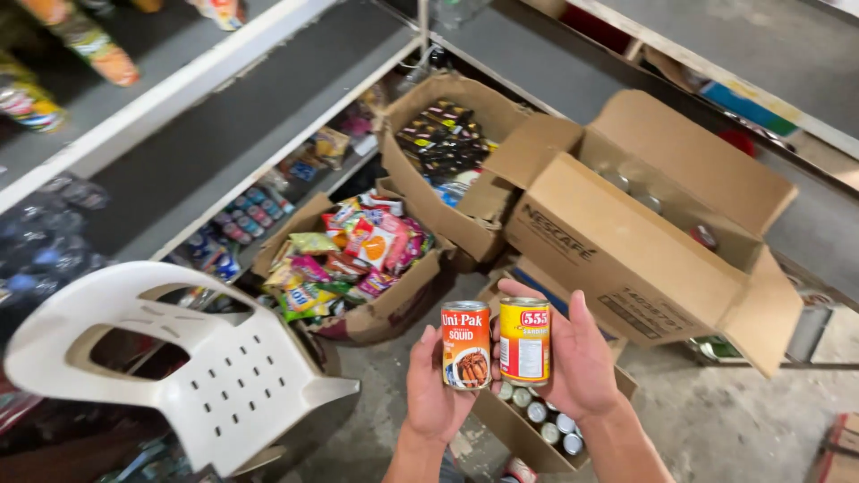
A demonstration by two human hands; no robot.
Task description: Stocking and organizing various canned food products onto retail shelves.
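Your left hand [436,394] grips an orange-labelled tin can [466,345]; your right hand [577,358] clasps a yellow-and-red tin can [524,341], touching, above an open cardboard box of cans [514,429].

I've got one view only, from the head camera, tilted steeply down and forward. It sits close above the two raised hands [501,367], looking past them to the cardboard boxes [626,250] on the floor [743,420], with shelves [206,116] running across the top.
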